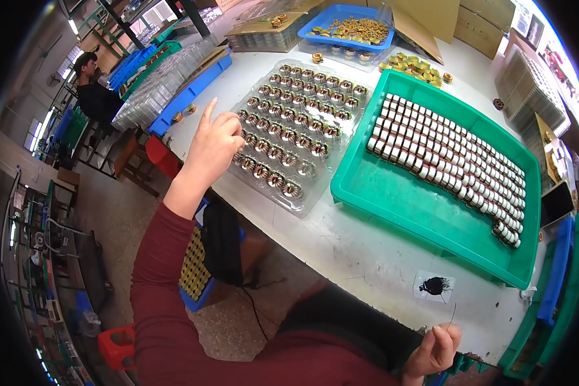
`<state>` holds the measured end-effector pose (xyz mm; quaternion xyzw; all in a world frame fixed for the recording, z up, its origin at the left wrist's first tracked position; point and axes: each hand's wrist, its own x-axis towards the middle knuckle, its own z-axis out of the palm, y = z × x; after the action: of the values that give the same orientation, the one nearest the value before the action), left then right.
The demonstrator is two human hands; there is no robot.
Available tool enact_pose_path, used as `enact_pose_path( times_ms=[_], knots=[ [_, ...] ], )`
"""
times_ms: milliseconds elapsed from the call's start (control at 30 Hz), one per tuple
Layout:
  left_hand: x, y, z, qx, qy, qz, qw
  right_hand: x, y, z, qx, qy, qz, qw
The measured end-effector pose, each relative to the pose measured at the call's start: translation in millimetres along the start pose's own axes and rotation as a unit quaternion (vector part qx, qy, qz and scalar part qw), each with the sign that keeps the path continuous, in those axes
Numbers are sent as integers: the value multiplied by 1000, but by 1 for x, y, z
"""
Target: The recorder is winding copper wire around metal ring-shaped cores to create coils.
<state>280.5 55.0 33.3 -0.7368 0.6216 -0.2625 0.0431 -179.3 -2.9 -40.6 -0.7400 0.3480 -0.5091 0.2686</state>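
Observation:
My left hand (pixel 216 143) is at the left edge of a clear plastic tray (pixel 315 201). Its index finger points up and away; the other fingers curl toward the tray, hiding their tips and anything between them. Rows of wire-wound ring coils (pixel 275 152) fill the tray's pockets. Low on the right, my right hand (pixel 436 350) pinches a thin dark wire-like stick (pixel 454 313), which stands nearly upright. Just beyond it, a small clear sheet bearing a black inky blot (pixel 435 285) lies on the white table (pixel 367 257).
A green bin (pixel 392 199) holds packed rows of white-and-dark pieces (pixel 444 151). Behind stand a blue tray of small copper-coloured parts (pixel 360 31) and a pile of yellow-green pieces (pixel 410 67). Stacked clear trays (pixel 534 90) rise at right. A person (pixel 93 90) sits far left.

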Motion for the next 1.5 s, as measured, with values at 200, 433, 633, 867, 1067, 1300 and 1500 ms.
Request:
enact_pose_path(
  times_ms=[200,433,633,867,1067,1300,1500],
  knots=[
    [2,-2,1,-25,-29,16,999,0,1,-2,-3,9,4,1000],
    [2,0,-15,-97,7,-50,994,0,1,-3,5,30,12,999],
    [14,7,-36,-117,19,-93,989,-1,12,-13,-28,78,-11,997],
    [70,102,-51,-283,63,57,955,0,32,-36,-32,170,150,973],
    [138,209,-60,-342,66,257,902,3,46,-44,130,227,200,944],
    [198,338,-45,-310,123,433,838,4,47,-52,221,263,209,916],
    [221,390,-33,-157,228,520,808,1,55,-56,244,232,190,922]
  ],
)
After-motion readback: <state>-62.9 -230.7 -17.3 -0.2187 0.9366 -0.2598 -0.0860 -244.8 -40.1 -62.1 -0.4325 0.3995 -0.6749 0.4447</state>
